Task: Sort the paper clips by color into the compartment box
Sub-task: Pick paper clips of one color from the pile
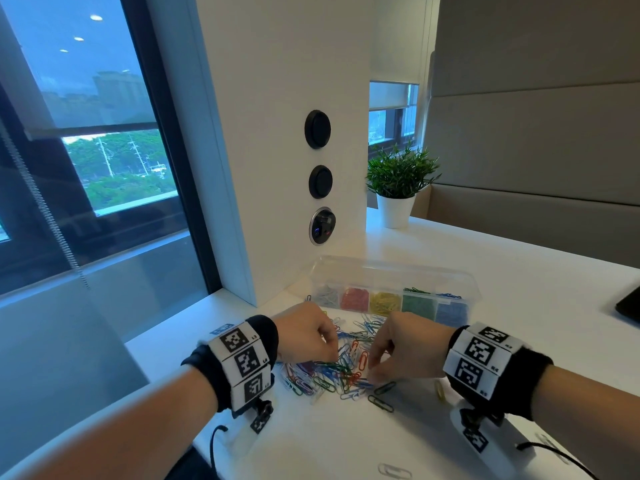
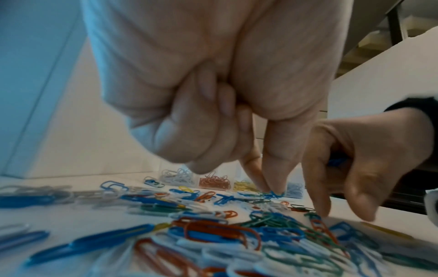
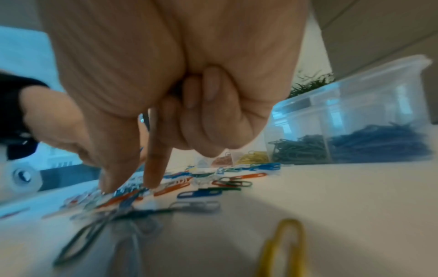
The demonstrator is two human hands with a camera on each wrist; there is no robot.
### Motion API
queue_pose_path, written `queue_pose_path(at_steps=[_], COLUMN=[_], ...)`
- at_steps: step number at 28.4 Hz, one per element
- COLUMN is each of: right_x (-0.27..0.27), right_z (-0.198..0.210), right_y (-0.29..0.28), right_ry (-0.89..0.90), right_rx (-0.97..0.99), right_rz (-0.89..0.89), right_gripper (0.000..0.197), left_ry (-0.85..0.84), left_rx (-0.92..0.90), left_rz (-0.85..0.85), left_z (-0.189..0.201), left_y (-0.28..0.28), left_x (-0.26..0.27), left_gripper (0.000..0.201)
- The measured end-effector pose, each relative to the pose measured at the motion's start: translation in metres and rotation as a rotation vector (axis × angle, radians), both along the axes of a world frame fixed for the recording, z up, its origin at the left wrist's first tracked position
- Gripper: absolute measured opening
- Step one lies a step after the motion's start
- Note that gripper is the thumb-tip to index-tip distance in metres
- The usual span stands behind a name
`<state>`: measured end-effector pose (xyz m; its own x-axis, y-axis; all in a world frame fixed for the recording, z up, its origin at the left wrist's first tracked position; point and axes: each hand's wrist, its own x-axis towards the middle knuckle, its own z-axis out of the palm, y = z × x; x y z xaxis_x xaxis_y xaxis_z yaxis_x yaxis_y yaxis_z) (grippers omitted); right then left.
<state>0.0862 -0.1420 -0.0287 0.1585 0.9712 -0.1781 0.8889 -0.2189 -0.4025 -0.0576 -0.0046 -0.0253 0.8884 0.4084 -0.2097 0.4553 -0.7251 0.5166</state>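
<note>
A mixed pile of coloured paper clips (image 1: 346,368) lies on the white table in front of the clear compartment box (image 1: 381,271). Its cells hold white, red, yellow, green and blue clips, left to right. My left hand (image 1: 330,355) hovers over the pile's left side. Its thumb and index finger pinch a blue clip (image 2: 275,194) at the pile's far edge, with the other fingers curled in. My right hand (image 1: 374,372) holds blue clips (image 2: 336,161) in its curled fingers. Its thumb and index tips (image 3: 151,180) touch the pile.
A lone yellow clip (image 3: 284,249) lies under my right wrist, two green ones (image 1: 381,396) in front of the pile, a white one (image 1: 394,471) nearer me. A potted plant (image 1: 398,188) stands behind, a white pillar (image 1: 277,168) left of the box, and a dark object (image 1: 628,304) far right.
</note>
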Motion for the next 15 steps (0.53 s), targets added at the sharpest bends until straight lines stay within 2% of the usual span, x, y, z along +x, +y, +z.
queue_pose_path(at_steps=[4, 6, 8, 10, 12, 15], right_x=[-0.007, -0.002, 0.002, 0.005, 0.01, 0.015], right_z=[-0.007, -0.004, 0.002, 0.007, 0.008, 0.003], right_y=[0.002, 0.0, -0.005, -0.01, -0.015, -0.021], right_ry=[-0.043, 0.004, 0.072, 0.139, 0.262, 0.557], right_rx=[-0.046, -0.046, -0.025, -0.03, -0.049, -0.044], right_rz=[0.001, -0.032, -0.042, -0.062, -0.124, -0.202], right_gripper=[0.011, 0.006, 0.015, 0.02, 0.016, 0.022], left_ry=[-0.031, -0.038, -0.047, -0.063, -0.099, -0.124], left_rx=[-0.049, -0.023, -0.048, -0.167, -0.349, -0.535], left_rz=[0.031, 0.031, 0.042, 0.084, 0.148, 0.207], left_z=[-0.003, -0.003, -0.002, -0.002, -0.003, -0.001], left_y=[0.005, 0.007, 0.008, 0.01, 0.012, 0.014], left_x=[-0.006, -0.008, -0.011, -0.012, -0.012, -0.011], left_gripper=[0.007, 0.008, 0.008, 0.007, 0.007, 0.007])
